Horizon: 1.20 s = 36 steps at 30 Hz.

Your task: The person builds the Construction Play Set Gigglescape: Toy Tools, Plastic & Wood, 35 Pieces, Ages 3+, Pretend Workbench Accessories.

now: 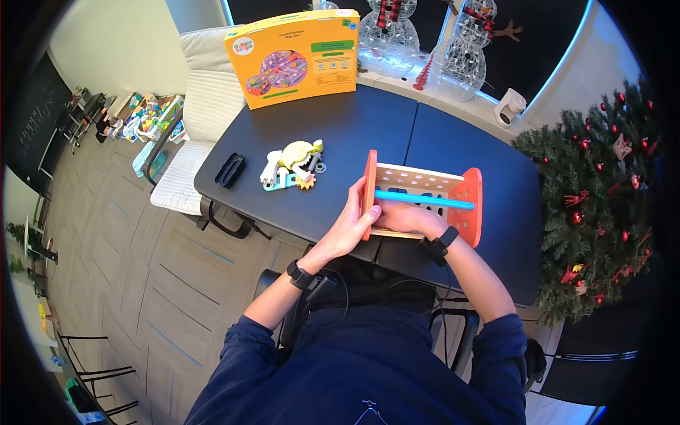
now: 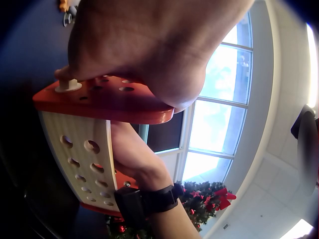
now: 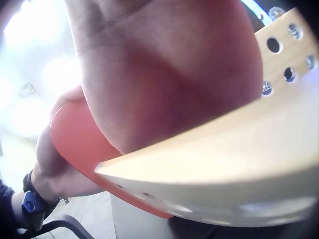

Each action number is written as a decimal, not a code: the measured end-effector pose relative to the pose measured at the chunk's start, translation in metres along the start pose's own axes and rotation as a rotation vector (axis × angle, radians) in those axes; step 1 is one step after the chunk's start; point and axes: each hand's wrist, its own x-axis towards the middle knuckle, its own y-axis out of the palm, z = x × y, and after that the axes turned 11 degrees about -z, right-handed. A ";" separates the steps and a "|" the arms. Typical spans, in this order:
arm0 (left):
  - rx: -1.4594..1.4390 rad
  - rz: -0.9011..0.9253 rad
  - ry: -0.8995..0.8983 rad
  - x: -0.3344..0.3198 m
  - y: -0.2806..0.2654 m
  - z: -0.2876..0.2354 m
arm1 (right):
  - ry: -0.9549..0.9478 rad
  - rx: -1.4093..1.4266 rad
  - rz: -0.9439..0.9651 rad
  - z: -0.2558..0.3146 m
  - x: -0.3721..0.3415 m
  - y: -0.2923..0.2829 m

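A toy toolbox with orange-red end panels [image 1: 471,195], perforated wooden sides [image 2: 75,154] and a blue rod [image 1: 425,199] across its top stands near the table's front edge. My left hand [image 1: 347,223] grips its left end panel [image 1: 370,177], fingers on the outer face and thumb over the edge. A cream peg head [image 2: 68,85] sits on that outer face in the left wrist view, a left fingertip right at it. Under the rod, my right hand [image 1: 414,218] reaches inside the box toward the same panel. Its fingers are hidden, so I cannot tell what they hold.
Left of the toolbox lies a pile of toy pieces [image 1: 294,159], with a black case [image 1: 230,170] beside it. A yellow play-set box [image 1: 297,60] stands at the back of the table [image 1: 368,120]. A decorated tree [image 1: 595,205] is on the right, a white chair [image 1: 205,92] on the left.
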 end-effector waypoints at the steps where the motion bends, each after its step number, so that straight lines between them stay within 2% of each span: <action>1: 0.002 -0.006 0.005 0.000 0.000 -0.001 | 0.001 -0.016 -0.005 -0.001 0.000 0.001; 16: 0.021 -0.006 0.020 -0.003 0.001 0.007 | 0.135 -0.133 0.187 0.024 0.004 -0.021; 22: 0.059 -0.003 0.050 -0.004 0.000 0.006 | 0.123 -0.035 0.177 0.009 0.004 -0.013; 25: 0.107 0.017 0.007 -0.004 -0.005 -0.001 | 0.068 -0.015 0.132 -0.001 0.002 -0.005; 28: 0.061 0.107 -0.048 0.001 -0.015 -0.007 | 0.004 0.005 0.034 -0.002 -0.004 0.003; 31: 0.013 0.225 -0.075 0.008 -0.031 -0.002 | 0.024 -0.038 0.042 0.007 -0.007 -0.002; 36: 0.025 0.235 -0.059 0.004 -0.033 -0.005 | -0.005 -0.078 0.012 0.014 -0.010 -0.003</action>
